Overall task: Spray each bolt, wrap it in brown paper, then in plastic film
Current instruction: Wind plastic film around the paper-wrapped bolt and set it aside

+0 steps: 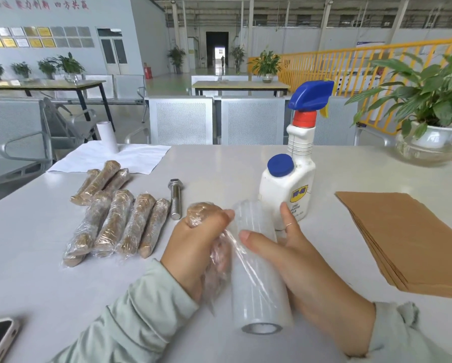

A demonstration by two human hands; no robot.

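White table [246,163], wrapping under way
Left hand [193,247] grips a paper-wrapped bolt [201,209]; right hand [293,258] curls round the film roll [256,292], film stretched between

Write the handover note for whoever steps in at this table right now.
Left hand grips a paper-wrapped bolt, partly covered in film.
Right hand holds the film roll; the film runs from it to the bolt.
Done: a pile of wrapped bolts lies to the left.
Left: finish this wrap, then the one bare bolt on the table needs all three steps.
Spray bottle stands behind the hands; brown paper stack on the right.
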